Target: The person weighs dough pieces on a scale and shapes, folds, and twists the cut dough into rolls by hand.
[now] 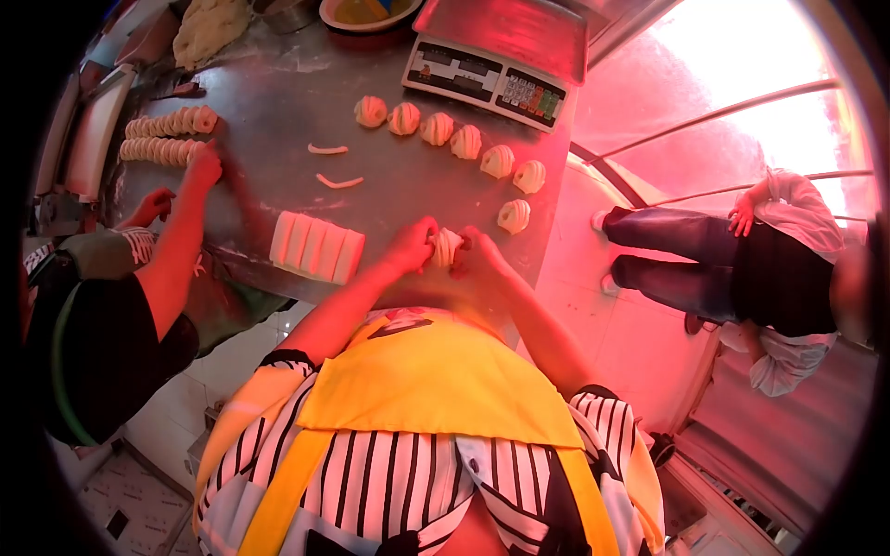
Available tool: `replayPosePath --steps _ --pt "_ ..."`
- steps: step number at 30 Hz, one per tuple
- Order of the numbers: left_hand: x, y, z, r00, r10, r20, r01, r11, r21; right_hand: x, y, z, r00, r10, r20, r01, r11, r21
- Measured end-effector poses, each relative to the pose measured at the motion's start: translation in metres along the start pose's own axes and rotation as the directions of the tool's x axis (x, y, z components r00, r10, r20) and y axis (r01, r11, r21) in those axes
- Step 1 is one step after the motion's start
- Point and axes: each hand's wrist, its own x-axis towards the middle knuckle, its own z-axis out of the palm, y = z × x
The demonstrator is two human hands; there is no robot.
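Between my two hands, at the near edge of the metal table, is a twisted dough roll [445,247] with ridged strands. My left hand [413,245] pinches its left side, and my right hand [476,252] grips its right side. To the left lies a block of dough cut into slabs [317,247]. Two thin dough strips [338,182] rest on the table beyond my left hand. A curved row of shaped dough rolls [465,142] runs along the far right, with a single one [514,216] closest to my right hand.
A digital scale [491,79] stands at the back right of the table [269,111]. Bowls [371,13] and a large dough lump [211,32] sit at the back. A co-worker's hand [204,165] touches rows of dough pieces [167,135] at left. Another person [742,269] stands at right.
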Motion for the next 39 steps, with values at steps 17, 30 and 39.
replayPosePath --steps 17,30,39 --pt "0.012 -0.023 0.013 0.888 0.397 -0.233 -0.238 0.829 0.506 0.014 -0.004 0.007 0.983 -0.063 -0.171 -0.011 0.916 -0.401" --pt "0.111 0.059 0.017 0.994 -0.102 0.033 0.098 0.989 0.113 -0.087 -0.022 -0.061 0.96 0.183 -0.211 -0.057 0.867 0.494" --pt "-0.017 0.047 -0.125 0.936 -0.042 -0.349 -0.015 0.987 -0.158 0.022 -0.076 0.036 0.963 -0.102 0.25 0.172 0.945 -0.277"
